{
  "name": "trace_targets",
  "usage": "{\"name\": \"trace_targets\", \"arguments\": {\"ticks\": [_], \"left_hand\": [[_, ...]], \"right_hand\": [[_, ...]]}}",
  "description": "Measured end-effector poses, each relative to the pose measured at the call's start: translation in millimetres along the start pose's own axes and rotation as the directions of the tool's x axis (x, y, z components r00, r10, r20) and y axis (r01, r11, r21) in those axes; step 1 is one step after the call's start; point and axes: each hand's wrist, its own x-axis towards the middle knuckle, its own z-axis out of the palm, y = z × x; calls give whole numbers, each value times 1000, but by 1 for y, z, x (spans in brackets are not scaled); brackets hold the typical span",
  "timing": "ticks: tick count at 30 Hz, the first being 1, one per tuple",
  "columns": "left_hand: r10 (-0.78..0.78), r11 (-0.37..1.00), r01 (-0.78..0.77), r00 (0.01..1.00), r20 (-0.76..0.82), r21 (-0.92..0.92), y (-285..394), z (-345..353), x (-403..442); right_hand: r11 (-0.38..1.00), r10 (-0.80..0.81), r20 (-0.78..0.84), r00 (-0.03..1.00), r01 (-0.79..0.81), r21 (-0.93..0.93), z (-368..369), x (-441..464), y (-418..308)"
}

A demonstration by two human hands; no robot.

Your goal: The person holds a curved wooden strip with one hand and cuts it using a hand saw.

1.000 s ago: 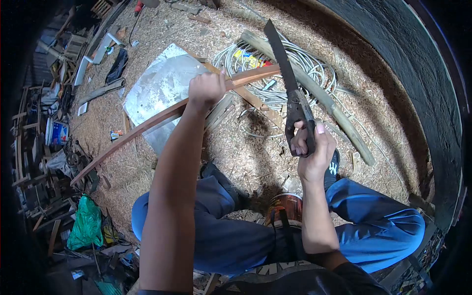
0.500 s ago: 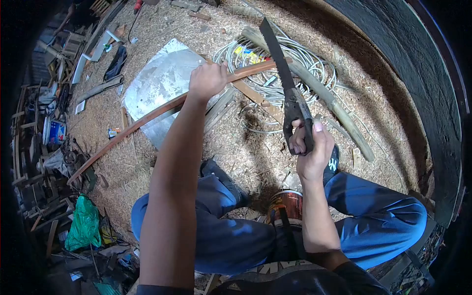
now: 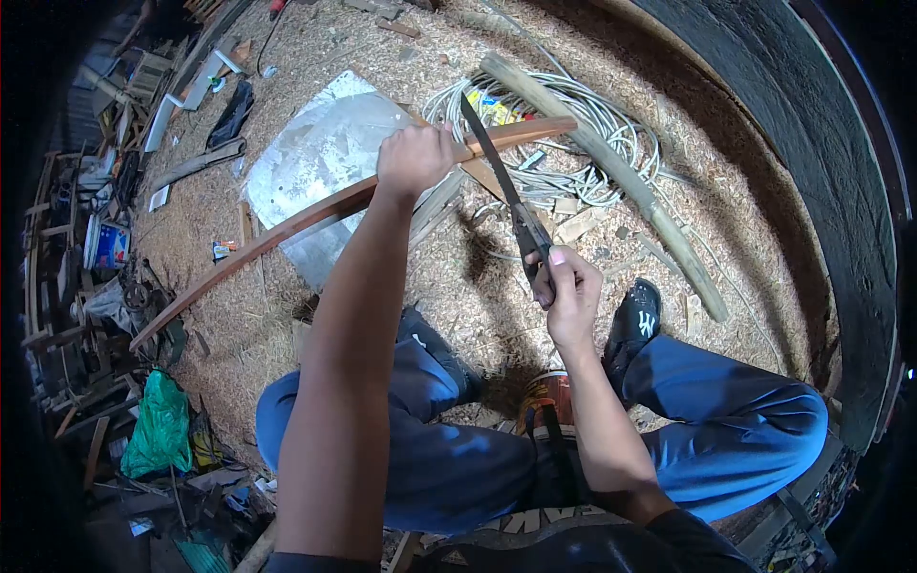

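Wood shavings [image 3: 449,296] are covering the floor [image 3: 755,258]. Far left, green bag [image 3: 158,435] is slumping. Strip [image 3: 287,228] is slanting over metal sheet [image 3: 315,153], left hand [image 3: 415,160] wrapping it in a tight fist. Saw [image 3: 502,175] is crossing strip, contact unclear, right hand [image 3: 571,291] clenching its handle [image 3: 531,239]. Pole [image 3: 613,164] is lying across cable coil [image 3: 571,188].

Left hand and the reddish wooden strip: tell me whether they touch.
Touching: the head view shows the left hand closed over the reddish wooden strip, which emerges on both sides.
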Motion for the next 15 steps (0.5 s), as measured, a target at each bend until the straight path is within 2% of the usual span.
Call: {"name": "trace_targets", "arguments": {"ticks": [4, 6, 9, 13, 15], "left_hand": [[16, 1000, -16, 1000, -24, 4, -5, -1, 9], [60, 996, -59, 998, 21, -63, -9, -3, 15], [73, 996, -69, 995, 71, -52, -14, 1, 27], [34, 998, -28, 994, 106, -50, -12, 5, 33], [49, 998, -47, 998, 46, -44, -11, 6, 32]], "right_hand": [[1000, -1, -7, 1000, 1, -8, -2, 3, -5], [1000, 0, -17, 1000, 1, 22, -4, 5, -6], [999, -21, -31, 999, 22, 39, -8, 9, -5], [999, -17, -44, 999, 19, 48, -9, 13, -9], [999, -4, -43, 999, 6, 53, -8, 15, -10]]}}
